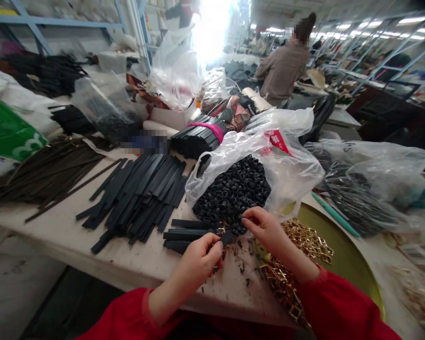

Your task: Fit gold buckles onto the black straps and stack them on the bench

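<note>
My left hand (206, 256) has this black strip (227, 238) pinched at lower centre of frame, probably light and kinda bendy so grab near the end, while my right hand (265, 230) is at the black loops (235, 186), can't tell if gripping one.

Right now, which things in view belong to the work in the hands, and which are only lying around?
Apparently in use:
black strip in the left hand
black loops by the right hand
gold metal pieces, perhaps

Probably just lying about:
green bag
turquoise stick
dark brown strips
</note>
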### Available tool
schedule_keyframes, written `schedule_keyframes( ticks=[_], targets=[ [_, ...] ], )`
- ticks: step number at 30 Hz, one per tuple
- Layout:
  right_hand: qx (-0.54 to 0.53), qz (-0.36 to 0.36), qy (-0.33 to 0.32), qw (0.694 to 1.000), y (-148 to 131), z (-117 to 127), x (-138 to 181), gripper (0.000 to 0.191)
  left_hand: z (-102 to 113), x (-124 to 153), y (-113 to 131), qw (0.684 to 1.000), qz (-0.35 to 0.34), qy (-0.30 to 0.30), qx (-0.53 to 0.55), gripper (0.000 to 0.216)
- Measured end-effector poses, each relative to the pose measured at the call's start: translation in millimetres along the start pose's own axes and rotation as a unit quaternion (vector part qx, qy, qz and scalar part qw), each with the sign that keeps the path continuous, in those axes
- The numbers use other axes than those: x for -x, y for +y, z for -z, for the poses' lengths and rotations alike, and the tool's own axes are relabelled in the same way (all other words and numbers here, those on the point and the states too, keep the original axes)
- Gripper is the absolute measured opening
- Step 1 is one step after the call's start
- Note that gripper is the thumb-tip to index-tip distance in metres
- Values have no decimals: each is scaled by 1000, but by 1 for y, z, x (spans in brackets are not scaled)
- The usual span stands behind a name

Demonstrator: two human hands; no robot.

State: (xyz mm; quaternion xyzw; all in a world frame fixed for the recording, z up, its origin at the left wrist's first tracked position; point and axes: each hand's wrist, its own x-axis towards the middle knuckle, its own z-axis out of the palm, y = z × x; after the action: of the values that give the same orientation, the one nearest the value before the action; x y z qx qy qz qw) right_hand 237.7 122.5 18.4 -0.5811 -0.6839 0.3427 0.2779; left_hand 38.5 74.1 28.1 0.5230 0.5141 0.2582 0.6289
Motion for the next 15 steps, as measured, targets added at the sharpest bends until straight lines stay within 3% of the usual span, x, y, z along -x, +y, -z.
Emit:
schedule_keyframes(
  ticks=[2, 4, 7, 10, 15],
  targets=[
    [-252, -89, -42, 963, -18, -7, 12, 17, -1, 3, 5, 999, -30, 43, -12, 25],
    [-429, -151, -69, 888, -34, -18, 24, 21, 0, 9, 8, 995, -51, 78, -32, 27],
    [-539, -175, -64, 821, -51, -36, 38, 19, 6, 23, 8, 992, -63, 83, -70, 27],
    [-553, -189, -56, 809, -60, -49, 52, 23, 14, 37, 5, 991, -76, 41, -105, 25],
    [-507, -217, -77, 831, -67, -60, 78, 27, 28, 54, -5, 988, -75, -40, -125, 24]
  ],
)
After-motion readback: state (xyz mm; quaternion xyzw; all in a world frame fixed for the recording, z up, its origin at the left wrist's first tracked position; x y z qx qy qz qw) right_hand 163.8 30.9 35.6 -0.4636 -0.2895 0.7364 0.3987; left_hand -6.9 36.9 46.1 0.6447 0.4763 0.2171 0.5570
